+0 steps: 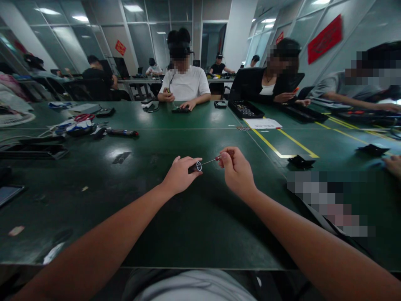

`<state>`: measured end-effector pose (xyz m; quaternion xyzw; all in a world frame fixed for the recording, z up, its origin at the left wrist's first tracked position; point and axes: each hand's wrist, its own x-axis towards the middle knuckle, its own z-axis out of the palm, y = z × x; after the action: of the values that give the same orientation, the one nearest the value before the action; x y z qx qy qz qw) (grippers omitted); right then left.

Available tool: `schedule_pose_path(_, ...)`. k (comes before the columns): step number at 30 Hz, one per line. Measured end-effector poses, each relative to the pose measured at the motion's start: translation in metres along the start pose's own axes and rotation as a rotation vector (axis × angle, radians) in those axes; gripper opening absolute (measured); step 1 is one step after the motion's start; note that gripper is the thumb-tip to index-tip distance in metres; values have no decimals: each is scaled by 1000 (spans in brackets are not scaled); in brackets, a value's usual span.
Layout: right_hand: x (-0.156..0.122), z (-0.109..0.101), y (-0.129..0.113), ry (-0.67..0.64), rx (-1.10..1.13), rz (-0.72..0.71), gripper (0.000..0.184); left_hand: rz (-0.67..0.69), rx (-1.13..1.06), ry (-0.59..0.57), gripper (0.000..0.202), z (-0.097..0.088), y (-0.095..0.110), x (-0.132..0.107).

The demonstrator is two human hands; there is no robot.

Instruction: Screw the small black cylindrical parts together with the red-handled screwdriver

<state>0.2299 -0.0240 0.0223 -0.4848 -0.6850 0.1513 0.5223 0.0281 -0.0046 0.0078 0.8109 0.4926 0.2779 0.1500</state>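
Note:
My left hand (181,173) is closed around a small dark cylinder with a silvery ring end (198,166), held just above the green table (194,225). My right hand (235,169) pinches a thin screwdriver with a red handle (216,159). Its metal tip points left and meets the ring end of the cylinder. Both hands hover over the middle of the table, close together.
A black tray (245,110), a white sheet (262,123) and yellow tape lines (275,150) lie at the right. Small black parts (302,161) sit beyond my right hand. Cables and tools (78,125) clutter the far left. Several people sit across and to the right.

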Motion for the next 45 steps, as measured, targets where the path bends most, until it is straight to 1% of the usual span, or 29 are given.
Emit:
schedule_pose_path(4, 0, -3, -7, 29, -102, -61, 14, -11, 11, -10, 44, 1, -1, 0)
schedule_pose_path(8, 2, -4, -7, 73, -86, -54, 15, -17, 11, -18, 46, 2, -3, 0)
schedule_pose_path(16, 0, -5, -6, -43, -60, -22, 16, 4, 2, -30, 45, 1, -2, -1)
schedule_pose_path(23, 1, -4, -11, -80, -87, -48, 14, 10, 29, -34, 46, 2, -3, -2)
schedule_pose_path(28, 0, -4, -11, -55, -138, -74, 13, -11, 26, -54, 45, 2, -2, 0)
schedule_pose_path(32, 0, -5, -8, -43, -163, -106, 13, -9, 10, -39, 44, 2, -2, 0)
schedule_pose_path(37, 1, -5, -10, -20, -145, -91, 12, -4, 7, -23, 44, 1, -5, -1)
schedule_pose_path(41, 2, -5, -9, 13, -132, -77, 13, -15, -41, 1, 49, 0, -4, -1)
schedule_pose_path(43, 3, -5, -7, 40, -122, -64, 14, -16, -87, 13, 46, -1, -1, -2)
schedule_pose_path(45, 2, -5, -6, 61, -109, -47, 15, -7, -115, 14, 38, -3, 3, -3)
